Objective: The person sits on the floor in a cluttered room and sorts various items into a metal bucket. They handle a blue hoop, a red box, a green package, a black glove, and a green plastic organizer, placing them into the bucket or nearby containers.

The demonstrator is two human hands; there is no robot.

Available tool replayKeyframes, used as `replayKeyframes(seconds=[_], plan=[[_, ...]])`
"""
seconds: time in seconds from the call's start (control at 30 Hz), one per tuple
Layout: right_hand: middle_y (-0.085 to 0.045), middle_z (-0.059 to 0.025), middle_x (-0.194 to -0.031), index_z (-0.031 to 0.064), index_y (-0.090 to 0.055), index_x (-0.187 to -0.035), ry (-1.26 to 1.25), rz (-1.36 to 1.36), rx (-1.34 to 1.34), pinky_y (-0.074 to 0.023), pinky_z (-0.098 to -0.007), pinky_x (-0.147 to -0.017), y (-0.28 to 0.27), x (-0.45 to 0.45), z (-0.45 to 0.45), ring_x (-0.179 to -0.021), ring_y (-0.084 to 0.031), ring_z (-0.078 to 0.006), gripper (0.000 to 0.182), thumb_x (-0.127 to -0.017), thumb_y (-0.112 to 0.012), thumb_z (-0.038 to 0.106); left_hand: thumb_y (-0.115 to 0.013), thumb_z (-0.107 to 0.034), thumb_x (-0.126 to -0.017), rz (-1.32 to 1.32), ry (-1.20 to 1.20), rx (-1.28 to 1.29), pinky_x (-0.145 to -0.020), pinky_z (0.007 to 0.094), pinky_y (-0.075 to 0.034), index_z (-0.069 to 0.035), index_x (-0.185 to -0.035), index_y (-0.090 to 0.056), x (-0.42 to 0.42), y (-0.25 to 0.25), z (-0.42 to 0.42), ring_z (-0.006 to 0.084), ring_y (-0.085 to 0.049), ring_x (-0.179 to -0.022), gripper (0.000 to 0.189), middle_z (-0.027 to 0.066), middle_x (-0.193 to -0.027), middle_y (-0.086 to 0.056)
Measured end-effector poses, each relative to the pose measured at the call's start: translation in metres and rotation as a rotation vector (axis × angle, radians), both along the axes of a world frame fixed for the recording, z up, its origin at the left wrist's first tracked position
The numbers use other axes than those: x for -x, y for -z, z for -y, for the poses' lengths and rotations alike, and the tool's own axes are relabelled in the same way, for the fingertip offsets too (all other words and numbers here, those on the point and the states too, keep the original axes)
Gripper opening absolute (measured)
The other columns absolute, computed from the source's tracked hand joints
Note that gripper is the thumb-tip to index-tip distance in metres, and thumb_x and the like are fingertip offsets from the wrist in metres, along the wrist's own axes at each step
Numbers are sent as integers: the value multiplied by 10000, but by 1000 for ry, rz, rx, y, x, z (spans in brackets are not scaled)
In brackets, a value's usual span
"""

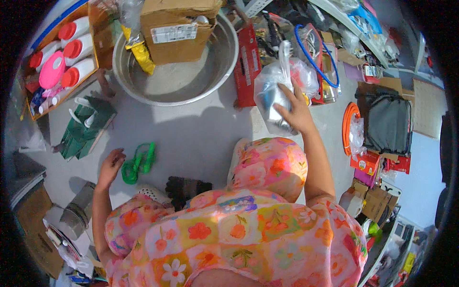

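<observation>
My right hand [296, 109] rests with its fingers spread on a clear plastic bag [274, 93] of items, beside a red box [246, 68]. Whether the fingers grip the bag, I cannot tell. To the left, my left hand [114, 161] hangs above the floor with its fingers partly bent and nothing visible in it. Just right of it lies a coiled green cord [132, 171] with green handles. Dark green items with white parts [86, 125] lie beyond that hand. Near my feet is a black knitted item [186, 190].
A large metal basin [175, 102] holds a cardboard box [175, 43] and a yellow packet [141, 57]. At left stands a carton [94, 53] of white bottles with red lids. An orange hose coil [347, 129] and a dark folded bag [389, 122] are at right, near shelves.
</observation>
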State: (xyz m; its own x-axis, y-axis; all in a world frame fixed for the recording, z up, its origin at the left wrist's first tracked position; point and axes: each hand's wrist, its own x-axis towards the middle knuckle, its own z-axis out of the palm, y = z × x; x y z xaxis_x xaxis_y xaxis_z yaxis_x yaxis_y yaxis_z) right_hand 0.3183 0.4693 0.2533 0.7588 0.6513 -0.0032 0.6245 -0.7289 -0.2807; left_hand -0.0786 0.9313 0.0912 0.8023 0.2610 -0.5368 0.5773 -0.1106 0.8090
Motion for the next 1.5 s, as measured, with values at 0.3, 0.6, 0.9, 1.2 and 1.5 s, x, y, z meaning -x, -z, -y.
replayKeyframes(seconds=[0.3, 0.6, 0.9, 1.2, 1.5], plan=[[-356, -216, -1386, 5, -457, -1264, -110, 274, -94, -356, -401, -1002, 87, -153, 69, -1193, -447, -345, 436, -845, -534, 97, -536, -178, -896, -32, 123, -58, -911, 330, -440, -34, -1242, -486, -14, -12, 0, 220, -575, -1057, 378, 130, -1115, -606], [-523, -173, -1217, 28, -435, -1292, -168, 169, 167, -353, -330, -977, 43, -176, 71, -1133, -489, -315, 430, -895, -516, 172, -583, -163, -864, -88, 174, -181, -925, 360, -439, -92, -1275, -461, 21, -3, -1, 259, -547, -1089, 435, 151, -1178, -557], [-129, -215, -1477, 159, -271, -1426, -89, 144, 283, -203, -460, -1083, -30, -13, 38, -1370, -141, -377, 850, -717, -735, 212, -782, -479, -585, -347, 354, -638, -946, 671, -263, -292, -1445, -146, 34, 42, 74, 436, -147, -1339, 1086, 179, -1475, -126], [-309, -120, -1425, 255, -537, -1204, -107, 222, 317, -368, -439, -1021, 15, -16, 19, -1262, -349, -383, 726, -547, -757, 41, -742, -394, -651, -410, 453, -800, -925, 623, -321, -324, -1402, -262, 14, 75, 76, 381, -230, -1312, 894, 137, -1421, -233], [-254, -80, -1457, 286, -526, -1192, -199, 149, 299, -362, -464, -1030, 43, -68, 71, -1281, -304, -428, 785, -500, -759, -5, -750, -244, -603, -223, 724, -1005, -877, 546, -410, -180, -1312, -366, 24, 86, 72, 320, -406, -1190, 808, 93, -1258, -428]])
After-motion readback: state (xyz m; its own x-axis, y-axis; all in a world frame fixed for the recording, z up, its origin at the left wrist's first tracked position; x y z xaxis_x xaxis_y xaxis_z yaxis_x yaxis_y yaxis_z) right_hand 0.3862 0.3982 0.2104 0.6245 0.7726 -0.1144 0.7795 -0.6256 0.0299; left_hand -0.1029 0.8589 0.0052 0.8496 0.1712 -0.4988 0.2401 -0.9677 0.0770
